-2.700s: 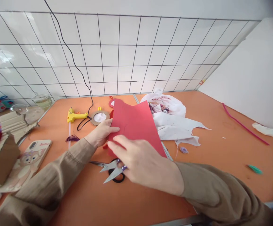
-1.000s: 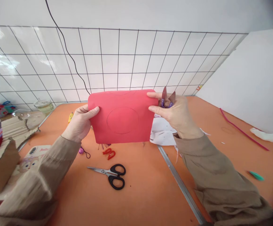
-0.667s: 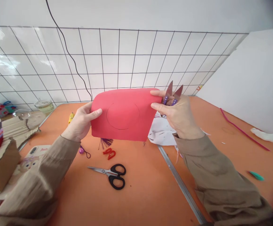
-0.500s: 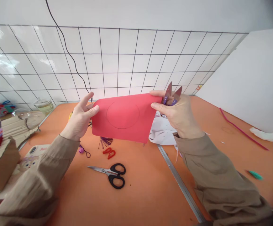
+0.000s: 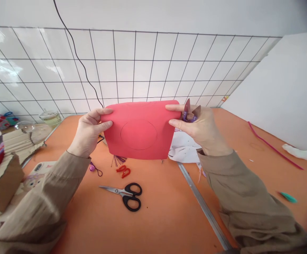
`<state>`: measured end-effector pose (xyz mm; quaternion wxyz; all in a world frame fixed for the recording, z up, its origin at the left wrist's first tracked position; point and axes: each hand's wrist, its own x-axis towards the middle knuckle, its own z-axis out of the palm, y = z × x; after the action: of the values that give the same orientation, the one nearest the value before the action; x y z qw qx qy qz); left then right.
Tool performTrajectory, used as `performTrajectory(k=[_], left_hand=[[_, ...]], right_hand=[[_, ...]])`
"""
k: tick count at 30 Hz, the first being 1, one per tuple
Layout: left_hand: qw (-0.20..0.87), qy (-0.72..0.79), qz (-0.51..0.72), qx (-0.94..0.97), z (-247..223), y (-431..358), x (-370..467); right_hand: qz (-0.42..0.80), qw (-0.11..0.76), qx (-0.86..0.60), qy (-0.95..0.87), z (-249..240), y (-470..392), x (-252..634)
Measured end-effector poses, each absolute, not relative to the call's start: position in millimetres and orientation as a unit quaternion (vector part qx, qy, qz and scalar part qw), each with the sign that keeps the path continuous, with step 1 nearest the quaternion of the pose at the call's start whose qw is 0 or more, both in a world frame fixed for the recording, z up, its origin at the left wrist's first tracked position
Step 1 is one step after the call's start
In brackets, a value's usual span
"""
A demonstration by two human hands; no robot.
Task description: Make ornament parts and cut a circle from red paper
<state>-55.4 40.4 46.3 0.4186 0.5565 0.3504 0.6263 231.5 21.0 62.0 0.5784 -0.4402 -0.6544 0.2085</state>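
A red sheet (image 5: 140, 114) with a circle drawn on its lower half is held up above the table, its top edge curving over. My left hand (image 5: 88, 130) pinches the left edge between thumb and fingers. At the right edge, my right hand (image 5: 199, 127) grips the sheet the same way. Small purple-handled scissors (image 5: 190, 114) also sit in my right hand, blades pointing up. Below the sheet, a pair of black-handled scissors (image 5: 128, 195) lies on the table with its blades to the left.
On the orange table (image 5: 164, 218) lie a red twisted piece (image 5: 123, 171), a purple tassel (image 5: 118, 161), white fabric (image 5: 185, 148) and a metal strip (image 5: 203, 204). Cardboard (image 5: 4, 180) and a phone case (image 5: 38, 173) are at left. A pink stick (image 5: 275, 146) lies at right.
My left fingers have closed onto the sheet's left edge. The sheet's top has tipped over toward the back, and the purple-handled scissors have tilted slightly.
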Motion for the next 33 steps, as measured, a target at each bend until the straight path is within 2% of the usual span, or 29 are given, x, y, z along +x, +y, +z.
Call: performTrajectory(k=[8,13,18,23,28,33], left_hand=[[0.281,0.383,0.663,0.579,42.2,37.4,-52.8],[0.263,0.381,0.669,0.581,44.8,34.9,-50.4],[0.35,0.356,0.674,0.544,46.2,35.9,-51.5],[0.438,0.374,0.654,0.491,41.6,45.3,-57.2],[0.575,0.334,0.609,0.432,30.8,54.8,-56.0],[0.594,0.254,0.649,0.402,21.2,48.7,-39.8]], right_hand=[[0.162,0.604,-0.438,-0.646,58.8,22.1,227.7],[0.133,0.615,-0.427,-0.649,57.1,21.9,227.0],[0.121,0.63,-0.445,-0.625,58.8,20.6,225.4],[0.131,0.688,-0.43,-0.57,56.8,29.7,228.7],[0.161,0.751,-0.401,-0.499,52.9,39.1,231.2],[0.164,0.796,-0.383,-0.439,54.5,41.1,229.8]])
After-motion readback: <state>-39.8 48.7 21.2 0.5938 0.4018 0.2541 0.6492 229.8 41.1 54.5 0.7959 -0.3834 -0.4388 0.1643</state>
